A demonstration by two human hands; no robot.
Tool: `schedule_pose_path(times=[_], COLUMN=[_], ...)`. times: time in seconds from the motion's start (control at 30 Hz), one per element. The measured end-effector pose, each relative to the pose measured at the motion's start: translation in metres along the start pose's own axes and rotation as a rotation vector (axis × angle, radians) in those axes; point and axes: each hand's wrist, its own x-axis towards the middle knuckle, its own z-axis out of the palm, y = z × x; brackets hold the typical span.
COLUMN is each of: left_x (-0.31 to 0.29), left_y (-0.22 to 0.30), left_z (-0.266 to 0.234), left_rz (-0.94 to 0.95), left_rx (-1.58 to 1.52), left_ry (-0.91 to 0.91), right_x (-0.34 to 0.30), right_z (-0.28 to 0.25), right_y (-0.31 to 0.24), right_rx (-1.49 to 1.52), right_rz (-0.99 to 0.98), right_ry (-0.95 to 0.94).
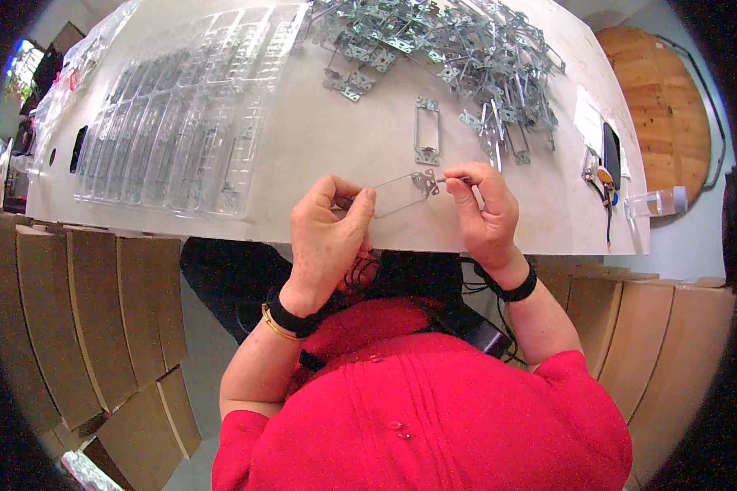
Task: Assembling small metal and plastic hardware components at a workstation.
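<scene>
Pinched between thumb and fingers of my left hand (329, 233) is one end of a metal bracket (427, 184), a long frame of two thin rods with a stamped end plate. My right hand (487, 209) is closed at the other end, its thumb and forefinger on a small thin metal piece (448, 179) that reaches to the plate. What exactly that piece is, I cannot make out. Just beyond my hands a similar metal bracket (427, 131) lies flat on the table. My fingers hide the bracket's left end.
A large heap of metal brackets (467, 49) covers the table's far right. Clear plastic trays (246, 164) with long slots, many holding metal parts, lie at left. At right are a dark phone (611, 147), a clear jar (655, 203) and a round wooden board (659, 106). Cardboard boxes (90, 303) stand below.
</scene>
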Motion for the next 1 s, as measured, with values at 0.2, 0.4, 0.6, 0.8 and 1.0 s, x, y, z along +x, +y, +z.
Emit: schedule_pose_path(times=[0.2,0.4,0.6,0.8,1.0], left_x=[-0.0007,-0.0008,0.0005,0.0002,-0.0002], left_y=[-0.0005,-0.0005,-0.0038,-0.0042,-0.0041], left_z=[0.0004,0.0002,0.0003,0.0007,-0.0004], left_rz=[0.005,-0.009,0.026,0.047,0.033], left_rx=[-0.016,-0.032,-0.003,0.032,-0.009], left_ry=[0.001,-0.004,0.004,0.015,-0.002], right_x=[0.0001,0.0006,0.0016,0.0000,0.0004], right_z=[0.0016,0.0021,0.0012,0.0034,0.0025], right_y=[0.0003,0.0000,-0.0022,-0.0006,0.0004], right_rx=[-0.013,-0.029,-0.066,-0.033,-0.056], right_rz=[0.009,0.028,0.013,0.036,0.012], right_ry=[-0.033,-0.047,-0.053,-0.030,-0.037])
